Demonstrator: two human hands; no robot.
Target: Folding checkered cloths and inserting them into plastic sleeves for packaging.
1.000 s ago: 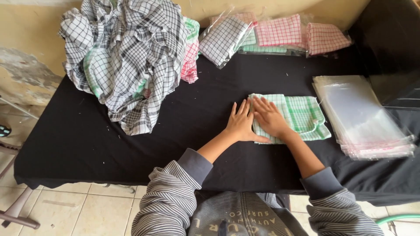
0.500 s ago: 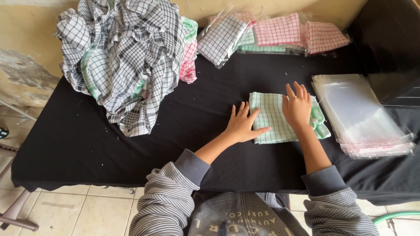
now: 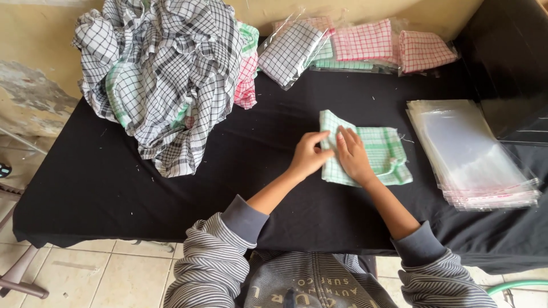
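Nearest the camera, striped grey sleeves [image 3: 217, 262] pushed back to the forearms, both arms reaching forward over the near edge of the black-covered surface [image 3: 114, 188]. Left forearm angled inward to the right, right forearm angled inward to the left, wrists converging near centre. Left hand [image 3: 309, 155] seen with fingers curled, thumb and fingertips pinched on the left edge of the green checked cloth [image 3: 382, 151], that corner lifted and partly turned over. Right hand [image 3: 353, 155] laid flat with fingers spread slightly, palm down, pressing on the cloth just beside the left hand; nothing gripped. Cloth lying folded near the middle of the surface. To the right, well apart from the hands, a stack of clear plastic bags [image 3: 471, 154]. Farther back on the left, a heap of loose checked cloths [image 3: 165, 74]. Along the far edge, bagged folded cloths [image 3: 365, 43] in black, green and pink checks.
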